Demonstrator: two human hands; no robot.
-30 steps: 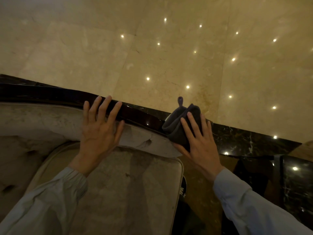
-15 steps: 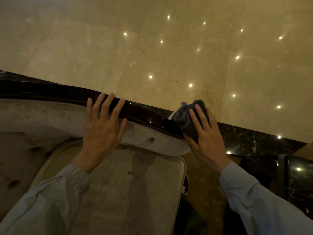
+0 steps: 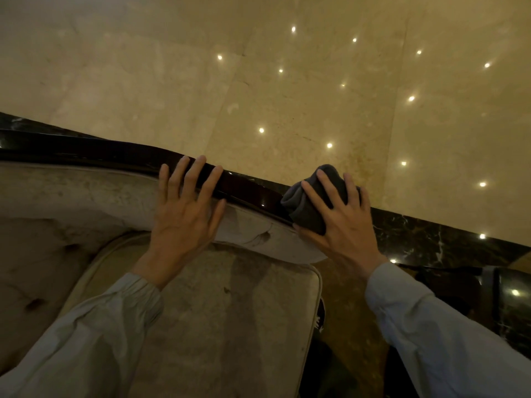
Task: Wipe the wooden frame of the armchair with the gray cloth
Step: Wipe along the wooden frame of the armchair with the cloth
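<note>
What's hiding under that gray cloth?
The gray cloth lies bunched on the end of the armchair's dark wooden frame, with the right hand pressing flat on top. The wood right beneath it is covered, so whether it is clean cannot be seen.

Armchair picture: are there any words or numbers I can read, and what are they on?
None can be read. The armchair frame, gray cloth, cushion and floor carry no writing. White marks on the dark shoe are too small and blurred to tell.
</note>
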